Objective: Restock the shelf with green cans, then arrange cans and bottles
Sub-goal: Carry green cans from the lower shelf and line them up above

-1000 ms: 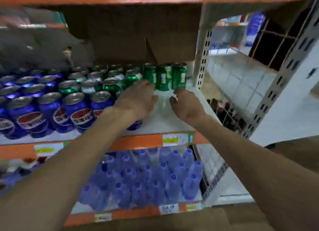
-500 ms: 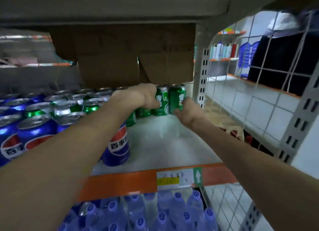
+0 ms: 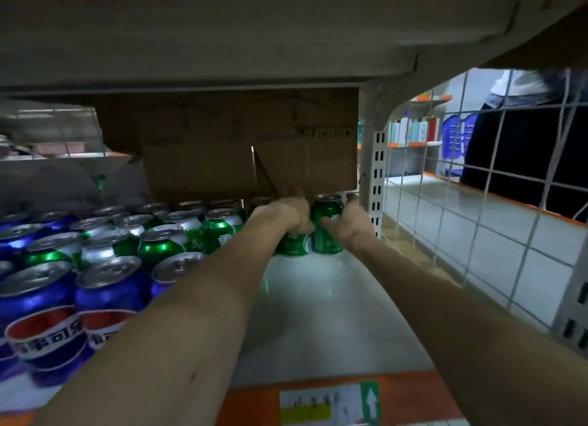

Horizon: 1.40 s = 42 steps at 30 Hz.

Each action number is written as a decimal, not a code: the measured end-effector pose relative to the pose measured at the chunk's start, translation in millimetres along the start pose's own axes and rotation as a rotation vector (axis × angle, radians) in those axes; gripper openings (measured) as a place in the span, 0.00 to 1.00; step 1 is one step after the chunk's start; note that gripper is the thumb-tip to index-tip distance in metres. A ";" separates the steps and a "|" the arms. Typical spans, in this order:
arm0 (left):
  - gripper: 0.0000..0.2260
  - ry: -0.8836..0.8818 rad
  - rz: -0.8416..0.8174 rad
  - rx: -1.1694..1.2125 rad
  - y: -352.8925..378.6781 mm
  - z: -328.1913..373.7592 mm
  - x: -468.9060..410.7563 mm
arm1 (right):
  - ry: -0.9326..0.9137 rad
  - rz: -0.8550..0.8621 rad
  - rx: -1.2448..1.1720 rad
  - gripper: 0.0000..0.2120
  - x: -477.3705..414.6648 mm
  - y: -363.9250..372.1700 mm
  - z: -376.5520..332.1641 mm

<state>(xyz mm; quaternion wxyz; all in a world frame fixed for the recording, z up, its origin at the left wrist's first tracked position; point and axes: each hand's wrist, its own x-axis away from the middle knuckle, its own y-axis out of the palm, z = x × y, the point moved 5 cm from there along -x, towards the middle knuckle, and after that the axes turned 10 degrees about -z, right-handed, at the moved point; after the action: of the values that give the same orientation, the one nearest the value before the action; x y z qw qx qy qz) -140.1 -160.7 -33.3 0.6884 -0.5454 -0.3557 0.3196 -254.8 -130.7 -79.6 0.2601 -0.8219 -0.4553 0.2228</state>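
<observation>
At 8 o'clock stand the blue cans (image 3: 41,314), and behind them, toward 9 o'clock, the packed block of green cans (image 3: 159,244). A cardboard box (image 3: 222,145) closes off the back at 12 o'clock.

Just right of centre is the left hand (image 3: 283,215). It is clenched over the upper half of 1 green can, the inner can (image 3: 294,244), whose top is hidden by the knuckles. Touching that can at its 3 o'clock is the end can (image 3: 326,225), upright at the rear of the shelf (image 3: 318,314). The right hand (image 3: 350,222) grasps the end can, with the thumb across the front and the fingers round the back. Past it come the post (image 3: 377,177) and the wire mesh (image 3: 477,203) at 3 o'clock.

What has changed: 1 second ago both hands were loose over the bare shelf, short of the rear row. Half a second ago they were arriving at it. Now each hand has hold of a can there, and the view has dropped in under the upper shelf.

I judge this to be the arranging step. The 2 rear cans are likely being squared against their neighbours. The wide bare strip of shelf from centre toward 6 o'clock suggests that restocking is far from finished.
</observation>
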 end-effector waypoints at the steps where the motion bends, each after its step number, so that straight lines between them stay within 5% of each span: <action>1: 0.28 0.012 0.022 0.025 -0.5 1.6 0.2 | -0.001 0.006 -0.019 0.27 -0.2 -0.9 -1.0; 7: 0.31 0.030 0.117 0.068 -4.9 1.4 2.0 | 0.061 0.119 0.115 0.33 3.4 -5.8 4.0; 14: 0.29 -0.047 0.143 0.121 10.2 -13.1 -10.3 | -0.071 0.061 -0.040 0.22 16.4 -9.8 3.1; 25: 0.31 0.030 0.127 0.223 5.1 -5.3 14.5 | -0.090 0.009 -0.229 0.22 56.1 -27.5 19.5; 29: 0.31 0.038 0.088 0.274 -10.9 -1.0 57.0 | -0.078 -0.019 -0.062 0.21 94.7 -44.2 0.8; 37: 0.36 0.065 -0.041 0.468 -56.0 25.6 192.9 | 0.113 -0.119 -0.174 0.18 219.5 -125.4 -67.8; 42: 0.30 0.060 -0.229 0.511 -123.0 28.4 305.6 | 0.223 -0.374 0.014 0.24 316.6 -194.8 -147.2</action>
<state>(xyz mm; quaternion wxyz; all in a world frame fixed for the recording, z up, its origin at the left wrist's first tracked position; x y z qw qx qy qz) 8.4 82.6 134.5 0.8456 -0.3196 -0.3022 0.3026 -135.3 197.5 114.9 0.3512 -0.7408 -0.5668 0.0817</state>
